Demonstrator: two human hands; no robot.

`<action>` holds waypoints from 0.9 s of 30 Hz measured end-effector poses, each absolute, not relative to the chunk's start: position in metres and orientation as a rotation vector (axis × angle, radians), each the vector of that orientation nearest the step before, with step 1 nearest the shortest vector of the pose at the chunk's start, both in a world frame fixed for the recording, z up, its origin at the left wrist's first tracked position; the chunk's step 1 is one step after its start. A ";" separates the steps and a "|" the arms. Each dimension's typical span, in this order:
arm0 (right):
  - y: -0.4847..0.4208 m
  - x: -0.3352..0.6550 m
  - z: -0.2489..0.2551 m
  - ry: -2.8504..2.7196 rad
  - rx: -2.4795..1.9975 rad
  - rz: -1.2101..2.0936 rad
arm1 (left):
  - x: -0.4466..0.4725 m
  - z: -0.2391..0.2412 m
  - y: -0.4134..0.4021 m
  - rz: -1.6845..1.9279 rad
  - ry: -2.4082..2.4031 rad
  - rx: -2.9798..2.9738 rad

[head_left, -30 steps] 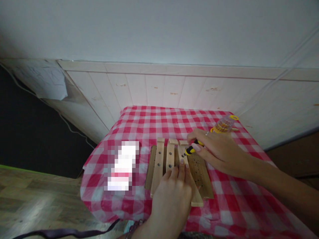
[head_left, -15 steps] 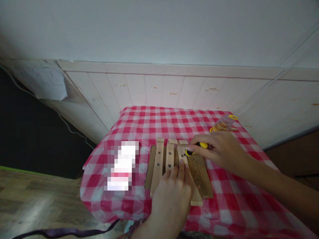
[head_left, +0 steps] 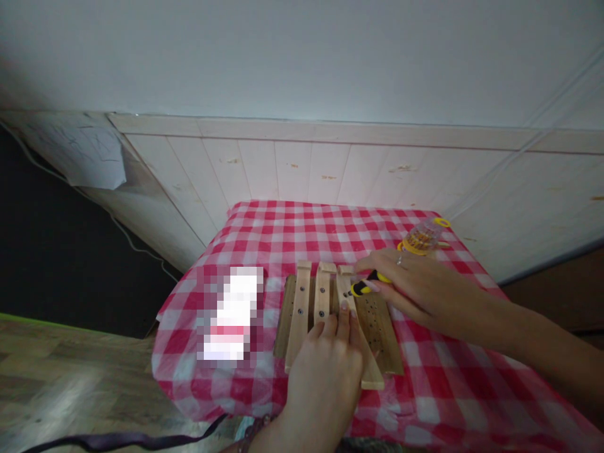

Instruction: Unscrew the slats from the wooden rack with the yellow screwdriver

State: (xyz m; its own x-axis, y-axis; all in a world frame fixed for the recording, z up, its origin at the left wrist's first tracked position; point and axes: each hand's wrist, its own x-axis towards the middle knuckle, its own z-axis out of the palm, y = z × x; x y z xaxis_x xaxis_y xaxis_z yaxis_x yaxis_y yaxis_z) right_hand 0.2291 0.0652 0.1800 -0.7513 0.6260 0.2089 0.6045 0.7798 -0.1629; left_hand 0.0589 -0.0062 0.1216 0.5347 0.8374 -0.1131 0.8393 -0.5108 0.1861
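Note:
My left hand (head_left: 325,374) lies flat with fingers stretched out, pressing on the right-hand wooden slat (head_left: 372,377). This slat sits askew on a brown wooden board (head_left: 387,340) dotted with small holes. Between the fingers and thumb of my right hand (head_left: 419,286) is a yellow-and-black screwdriver (head_left: 361,288), tilted, its tip end at a dark screw (head_left: 346,294) in that slat. Whether the tip sits in the screw head is too small to tell. A left slat (head_left: 297,333) and a middle slat (head_left: 323,299) each show two dark screws; my left hand partly covers the middle one.
A red-and-white checked cloth (head_left: 302,233) covers the table, which stands against a panelled wall. Behind my right hand lies a clear bottle (head_left: 421,237) with yellow parts and small brownish contents. A blurred-out white item (head_left: 236,314) rests left of the board.
My right hand has turned and opened its grip slightly around the screwdriver, showing more of the handle and a ring. My left hand and the slats stay put.

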 end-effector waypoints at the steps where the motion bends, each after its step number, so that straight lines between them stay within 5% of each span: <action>1: 0.066 0.229 0.178 -2.716 -0.973 0.072 | 0.059 0.122 -0.006 -0.018 1.419 2.555; 12: 0.072 0.222 0.168 -2.465 -1.449 -0.223 | 0.060 0.122 -0.005 -0.076 1.420 2.566; 20: 0.069 0.221 0.172 -2.437 -1.159 0.259 | 0.059 0.120 -0.008 -0.013 1.432 2.564; 27: 0.067 0.227 0.177 -2.555 -0.982 0.368 | 0.059 0.119 -0.008 0.024 1.433 2.566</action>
State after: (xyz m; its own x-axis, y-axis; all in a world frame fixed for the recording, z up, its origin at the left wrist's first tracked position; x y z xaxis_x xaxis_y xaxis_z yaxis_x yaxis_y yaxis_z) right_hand 0.2273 0.0674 0.1766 -0.6849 0.6838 0.2516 0.5850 0.7219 -0.3695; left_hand 0.0590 -0.0080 0.1188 0.5291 0.8444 -0.0839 0.8411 -0.5088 0.1833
